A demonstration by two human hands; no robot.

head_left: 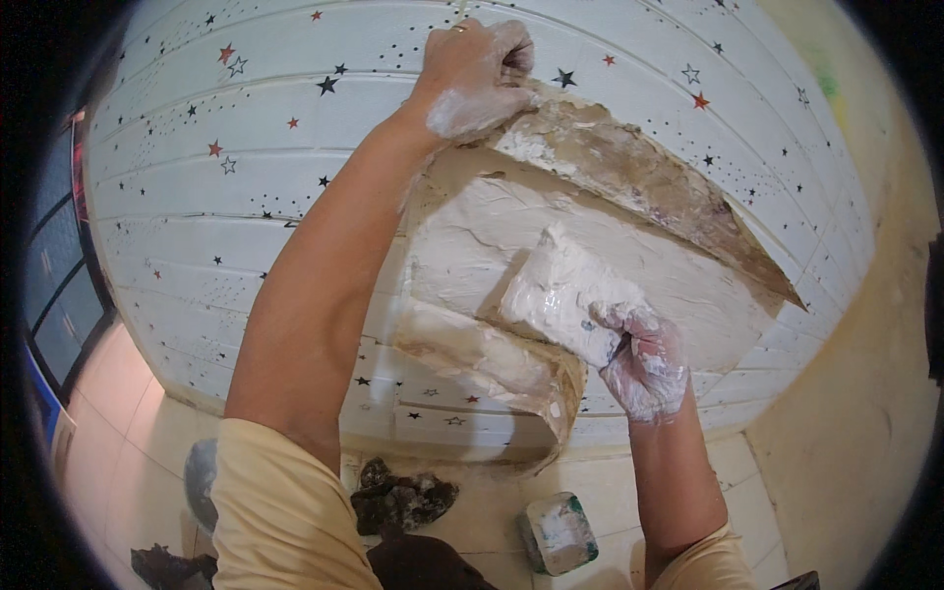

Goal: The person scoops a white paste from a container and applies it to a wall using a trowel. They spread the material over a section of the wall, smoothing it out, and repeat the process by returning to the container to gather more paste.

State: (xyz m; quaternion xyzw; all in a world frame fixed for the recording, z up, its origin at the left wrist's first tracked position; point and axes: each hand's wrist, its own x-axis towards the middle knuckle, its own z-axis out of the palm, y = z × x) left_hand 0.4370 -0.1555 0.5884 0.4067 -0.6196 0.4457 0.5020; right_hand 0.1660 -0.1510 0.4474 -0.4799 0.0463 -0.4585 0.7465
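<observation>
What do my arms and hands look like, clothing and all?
Both sleeves are pale yellow, leaving the forearms bare. Your left hand and right hand are ungloved and smeared with white paste. A small gold-coloured band, apparently a ring, shows on the left.

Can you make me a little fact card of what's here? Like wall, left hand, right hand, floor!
Wall: pale star-patterned covering, partly peeled, around a white-smeared patch
Upper flap: folded back, brownish underside showing
Lower flap: hanging, curled
Left hand: curled, at the upper flap's left end; grip unclear
Right hand: holding a white-coated flat piece in front of the patch
Floor: dark crumpled thing, tub with white stuff
</observation>
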